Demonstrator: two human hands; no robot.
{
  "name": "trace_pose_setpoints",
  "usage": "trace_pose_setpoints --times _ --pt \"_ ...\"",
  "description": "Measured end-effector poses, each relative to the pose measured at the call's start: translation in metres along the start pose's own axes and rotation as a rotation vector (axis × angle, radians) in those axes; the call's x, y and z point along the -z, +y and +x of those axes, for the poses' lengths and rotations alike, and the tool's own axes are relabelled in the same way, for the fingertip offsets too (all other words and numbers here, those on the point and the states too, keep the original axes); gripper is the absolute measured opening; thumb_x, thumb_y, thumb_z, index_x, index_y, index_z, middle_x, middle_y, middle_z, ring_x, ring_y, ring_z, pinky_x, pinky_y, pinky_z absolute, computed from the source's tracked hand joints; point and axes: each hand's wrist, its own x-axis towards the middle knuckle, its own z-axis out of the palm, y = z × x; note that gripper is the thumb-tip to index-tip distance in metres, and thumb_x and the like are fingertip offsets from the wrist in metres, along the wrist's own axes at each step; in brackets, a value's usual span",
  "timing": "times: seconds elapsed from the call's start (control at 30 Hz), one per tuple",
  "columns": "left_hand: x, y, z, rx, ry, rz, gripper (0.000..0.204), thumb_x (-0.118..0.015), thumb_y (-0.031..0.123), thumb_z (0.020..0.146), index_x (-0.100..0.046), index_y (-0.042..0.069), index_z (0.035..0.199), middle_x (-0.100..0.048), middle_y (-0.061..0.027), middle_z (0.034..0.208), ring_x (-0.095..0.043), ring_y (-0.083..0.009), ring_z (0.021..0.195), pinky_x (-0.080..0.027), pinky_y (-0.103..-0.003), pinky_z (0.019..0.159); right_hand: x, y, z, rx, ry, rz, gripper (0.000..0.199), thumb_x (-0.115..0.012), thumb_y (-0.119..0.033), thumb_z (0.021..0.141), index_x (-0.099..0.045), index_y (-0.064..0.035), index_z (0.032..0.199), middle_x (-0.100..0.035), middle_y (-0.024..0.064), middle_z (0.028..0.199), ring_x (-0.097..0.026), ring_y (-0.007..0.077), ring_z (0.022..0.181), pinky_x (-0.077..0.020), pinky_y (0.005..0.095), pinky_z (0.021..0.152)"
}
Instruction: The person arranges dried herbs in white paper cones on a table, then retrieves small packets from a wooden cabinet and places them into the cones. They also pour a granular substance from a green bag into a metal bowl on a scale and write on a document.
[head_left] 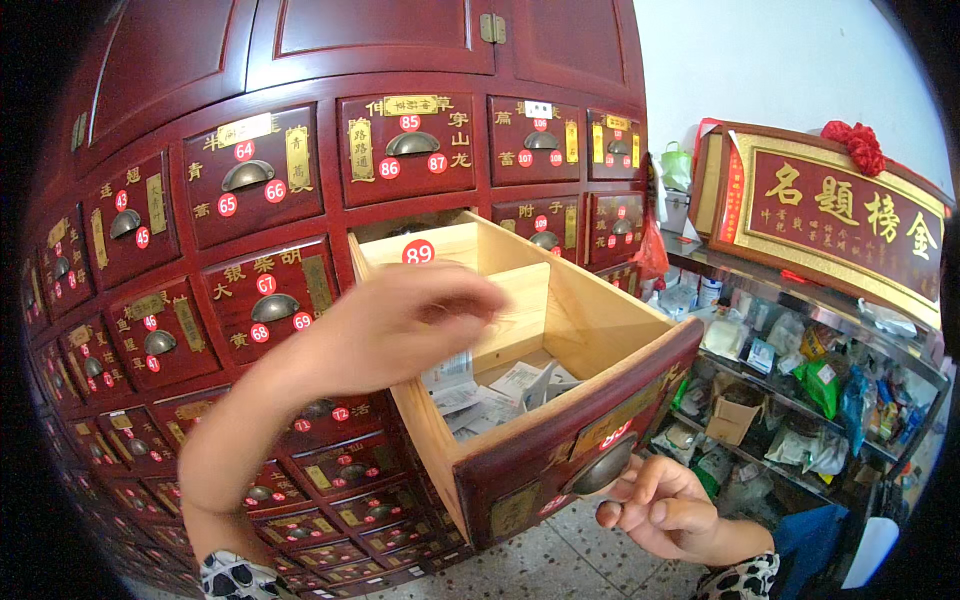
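Observation:
A wooden drawer (pixel 448 440) with a dark red front is pulled far out of the cabinet. Plain wood divides its inside into compartments, and small white paper packets (pixel 520 385) lie loose in the near one. My left hand (pixel 410 325) hovers over the drawer's left wall, blurred by motion. Its fingers point right above the opening, and whether they hold anything is unclear. Low on the drawer front is a metal cup handle (pixel 605 468). My right hand (pixel 665 508) has its curled fingers at that handle's lower right edge, palm turned up.
The dark red cabinet (pixel 330 225) carries rows of closed drawers with cup handles and round red stickers. At right, a glass display counter (pixel 730 385) holds bagged goods and a cardboard box (pixel 733 420). A framed red-and-gold plaque (pixel 845 215) stands on it. Speckled floor (pixel 560 560) shows below.

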Motion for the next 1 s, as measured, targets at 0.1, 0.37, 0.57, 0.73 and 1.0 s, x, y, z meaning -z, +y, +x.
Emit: trace_pose_setpoints --times 0.1,0.37,0.57,0.73,1.0 --pt "-0.018 -0.006 0.038 -0.155 -0.527 0.239 0.047 -0.06 0.016 0.078 -0.045 0.0 0.119 -0.053 -0.0151 0.112 -0.05 -0.0234 0.102 -0.039 -0.033 0.089 -0.002 0.003 0.001 0.0 -0.018 0.029 0.014 -0.051 -0.004 0.077 -0.053 -0.0038 0.09 -0.039 0.02 0.123 -0.038 0.0304 0.114 -0.0373 0.0377 0.079" --pt "-0.054 -0.008 0.07 0.263 -1.164 -0.305 0.061 -0.062 0.022 0.076 -0.035 0.011 0.13 -0.053 -0.012 0.114 -0.052 -0.026 0.102 -0.05 -0.038 0.079 0.009 0.002 0.001 0.003 -0.057 -0.021 0.013 -0.051 -0.004 0.078 -0.052 -0.0017 0.091 -0.041 0.0224 0.118 -0.043 0.0274 0.104 -0.0381 0.0372 0.079" --pt "-0.065 -0.019 0.071 -0.077 -0.987 -0.156 0.036 -0.065 0.021 0.073 -0.052 -0.004 0.096 -0.06 -0.0186 0.092 -0.053 -0.0207 0.087 -0.042 -0.036 0.076 0.005 -0.002 0.004 -0.003 -0.056 -0.085 0.014 -0.052 -0.005 0.078 -0.052 -0.0015 0.091 -0.045 0.0203 0.112 -0.047 0.025 0.097 -0.0382 0.0366 0.078" --pt "-0.031 -0.01 0.073 0.123 -0.65 0.196 0.032 -0.065 0.013 0.068 -0.056 0.006 0.099 -0.061 -0.0142 0.089 -0.056 -0.0202 0.084 -0.045 -0.032 0.072 0.008 -0.003 0.008 -0.008 -0.089 -0.108 0.012 -0.053 -0.006 0.08 -0.052 -0.0023 0.091 -0.052 0.0117 0.094 -0.052 0.021 0.091 -0.0341 0.0416 0.091" --pt "0.024 -0.047 0.072 0.292 -0.109 -0.224 0.048 -0.069 0.007 0.072 -0.049 0.004 0.116 -0.059 -0.0049 0.107 -0.054 -0.0105 0.098 -0.044 -0.027 0.085 0.006 -0.009 0.009 -0.039 -0.073 -0.176 0.011 -0.055 -0.006 0.078 -0.052 -0.0022 0.088 -0.055 0.0078 0.083 -0.054 0.0175 0.084 -0.0326 0.0416 0.097"
